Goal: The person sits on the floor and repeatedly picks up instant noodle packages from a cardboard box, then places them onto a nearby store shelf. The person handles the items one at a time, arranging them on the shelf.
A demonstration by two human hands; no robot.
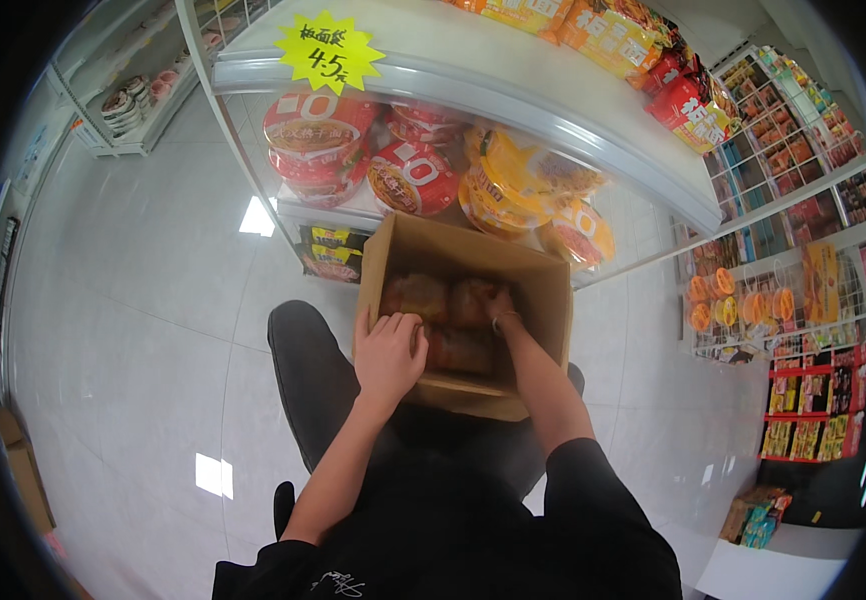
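Observation:
An open cardboard box (470,409) is in front of my torso, between my knees. Several wrapped packages (463,349) lie inside it, dim and blurred. My left hand (391,356) grips the box at its near left side, fingers bent over the rim. Deep in the box is my right hand (499,306), its fingers at a package (469,301) on the far side; whether they have closed around it is hard to make out. A band circles my right wrist.
Just beyond the box, a shelf holds red instant-noodle bowls (414,176) and yellow ones (504,184). Above them, a shelf edge (433,82) juts out, with a yellow price tag (328,54) and noodle packets (613,37). Wire racks (785,150) stand right.

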